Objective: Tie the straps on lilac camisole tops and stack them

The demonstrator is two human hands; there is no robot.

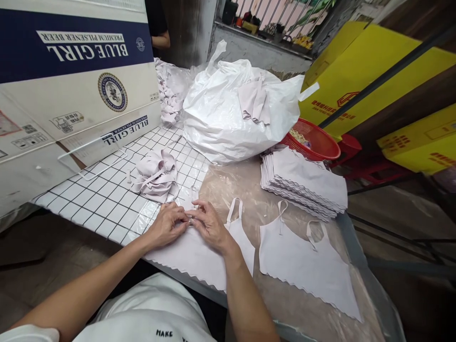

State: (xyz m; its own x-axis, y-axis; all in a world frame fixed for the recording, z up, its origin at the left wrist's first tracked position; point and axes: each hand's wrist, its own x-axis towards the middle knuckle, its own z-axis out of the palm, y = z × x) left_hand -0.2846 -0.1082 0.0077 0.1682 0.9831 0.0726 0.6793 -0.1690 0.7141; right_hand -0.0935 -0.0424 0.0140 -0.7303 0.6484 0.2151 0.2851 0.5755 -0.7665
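A pale lilac camisole top (pixel 185 259) with a wavy hem lies flat at the table's near edge, in front of me. My left hand (pixel 166 224) and my right hand (pixel 211 227) meet over its upper edge, fingertips pinched together at the base of a thin strap. The exact spot they grip is small and partly covered by the fingers. Part of another strapped piece shows beyond my right wrist. Farther right, a second camisole top (pixel 302 254) is spread out with both straps looped upward. A crumpled bundle of lilac fabric (pixel 156 175) rests just beyond my left hand.
A large beer carton (pixel 78 90) stands at the left. Behind the table's middle sits a stuffed white plastic bag (pixel 217 109). Stacked fabric pieces (pixel 302 180) lie at the right, near a red basket (pixel 317 142). Yellow boxes (pixel 377 71) and another person's arm (pixel 161 41) appear behind.
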